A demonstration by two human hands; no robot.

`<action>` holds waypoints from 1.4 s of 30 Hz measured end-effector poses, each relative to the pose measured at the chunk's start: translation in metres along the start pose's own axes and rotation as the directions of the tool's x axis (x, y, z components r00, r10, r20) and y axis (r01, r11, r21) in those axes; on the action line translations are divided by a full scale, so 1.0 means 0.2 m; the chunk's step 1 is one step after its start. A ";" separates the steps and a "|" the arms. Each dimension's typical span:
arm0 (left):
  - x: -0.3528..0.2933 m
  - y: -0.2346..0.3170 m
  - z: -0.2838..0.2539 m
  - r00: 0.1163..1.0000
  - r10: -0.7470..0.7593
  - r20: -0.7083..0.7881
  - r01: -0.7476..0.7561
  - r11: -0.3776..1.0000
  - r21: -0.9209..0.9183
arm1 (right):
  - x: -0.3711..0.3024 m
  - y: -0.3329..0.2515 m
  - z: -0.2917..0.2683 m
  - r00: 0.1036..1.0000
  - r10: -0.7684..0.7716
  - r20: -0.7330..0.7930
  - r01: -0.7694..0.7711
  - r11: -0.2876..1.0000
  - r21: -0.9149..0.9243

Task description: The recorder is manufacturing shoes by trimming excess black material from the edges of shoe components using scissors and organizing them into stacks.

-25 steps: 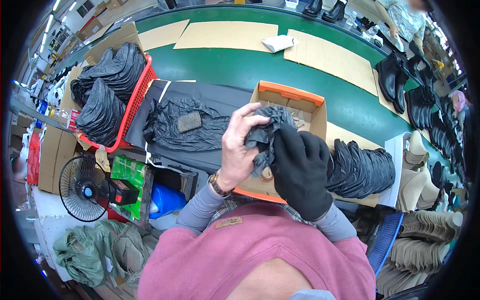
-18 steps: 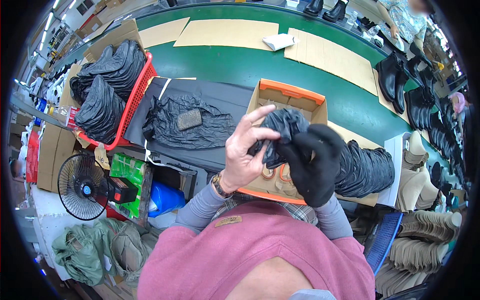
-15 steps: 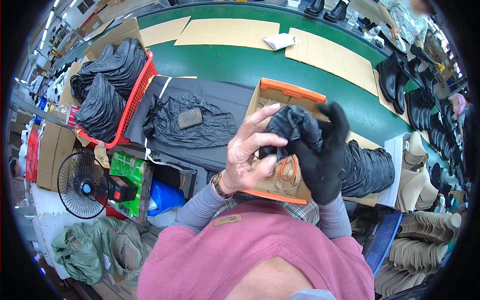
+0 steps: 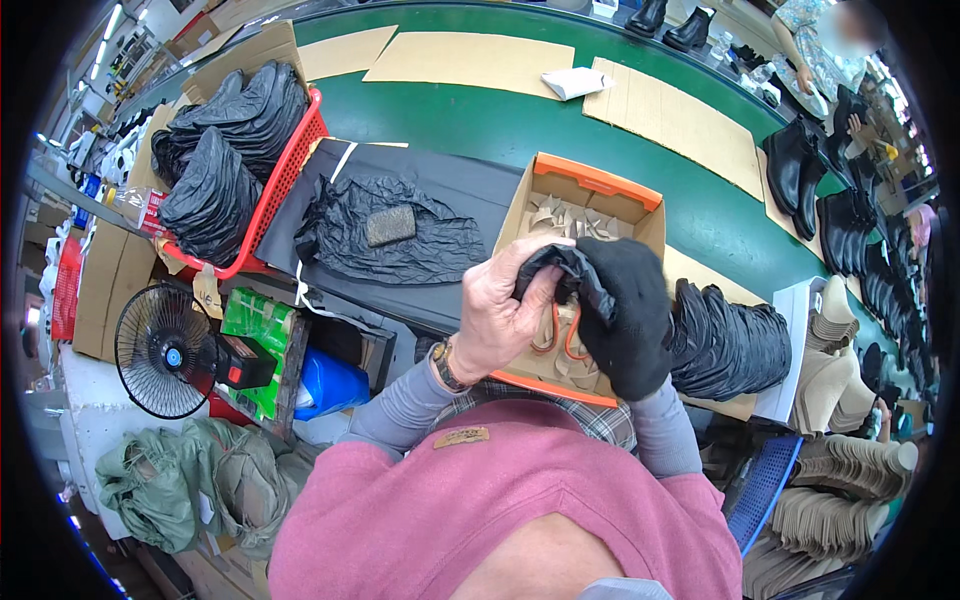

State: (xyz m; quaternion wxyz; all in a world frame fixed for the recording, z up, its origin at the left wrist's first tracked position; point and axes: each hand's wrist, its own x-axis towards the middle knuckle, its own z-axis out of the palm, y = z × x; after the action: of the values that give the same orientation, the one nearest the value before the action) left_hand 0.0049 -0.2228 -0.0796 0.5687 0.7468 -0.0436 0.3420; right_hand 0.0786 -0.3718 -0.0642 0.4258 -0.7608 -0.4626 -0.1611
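Over an open cardboard box with an orange rim [image 4: 598, 182], both hands grip one crumpled black leather-like piece [image 4: 568, 265]. My bare left hand [image 4: 495, 305] pinches its left edge between thumb and fingers. On the other side, my right hand [image 4: 635, 320], in a black glove, is closed round the piece, and some of its fingers are hidden. Scissors with orange handles [image 4: 572, 335] lie in the box among beige scraps [image 4: 565, 215]. Left of the box, a wrinkled black piece [image 4: 340, 240] is spread on a dark sheet, with a grey rough block [image 4: 391, 226] on top.
A red basket [image 4: 285, 175] full of folded black pieces stands at the left, above a black fan [image 4: 165, 350]. To the right are a stack of black pieces [image 4: 735, 340], black boots [image 4: 790, 175] and beige insoles [image 4: 840, 470]. Across the green table stands another person [image 4: 815, 55].
Both hands have come down slightly and closer together on the black piece. My right fingers, raised before, have folded over it. The view has shifted a little.
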 end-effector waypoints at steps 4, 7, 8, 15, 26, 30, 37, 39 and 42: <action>-0.02 0.01 -0.02 0.900 -0.432 0.064 0.348 0.620 -0.703 | 0.03 0.02 -0.07 0.970 -0.226 -0.092 0.170 0.897 -0.409; -0.03 0.05 -0.09 0.794 -0.493 0.356 0.492 0.179 -0.852 | 0.01 0.03 -0.05 0.907 -0.410 -0.095 0.250 0.707 -0.662; -0.02 0.10 -0.09 0.717 -0.587 0.375 0.538 0.125 -0.834 | 0.00 0.03 -0.01 0.907 -0.411 -0.092 0.255 0.709 -0.657; 0.01 -0.08 -0.23 0.821 -0.549 -0.155 0.275 0.619 -0.735 | 0.00 -0.06 0.04 0.957 -0.210 0.198 0.265 0.911 -0.316; -0.05 -0.67 -1.08 0.619 -0.250 -0.745 0.603 0.759 0.247 | -0.12 0.05 -0.24 0.986 0.162 0.050 -0.137 0.936 -0.324; -0.08 -0.53 -1.22 0.771 -0.249 -0.586 0.636 0.336 0.694 | -0.14 0.23 -0.41 0.979 0.179 -0.098 -0.203 0.891 -0.407; 0.03 -0.27 -1.01 0.824 -0.018 -0.566 0.566 0.018 0.824 | -0.39 0.31 -0.48 0.848 0.530 -0.022 -0.486 0.759 -0.433; 0.06 -0.25 -0.93 0.884 0.038 -0.467 0.461 0.100 0.882 | -0.47 0.34 -0.40 0.791 0.610 0.030 -0.541 0.723 -0.430; 0.15 -0.16 -0.66 0.921 0.012 -0.389 0.348 0.422 0.837 | -0.57 0.43 -0.29 0.772 0.630 0.089 -0.548 0.730 -0.409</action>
State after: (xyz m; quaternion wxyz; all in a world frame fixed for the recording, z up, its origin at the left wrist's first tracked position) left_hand -0.0183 -0.0855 -0.0725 0.1177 0.8630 0.3176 0.3749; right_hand 0.0993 -0.5004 -0.1465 0.2538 -0.9457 -0.2025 -0.0127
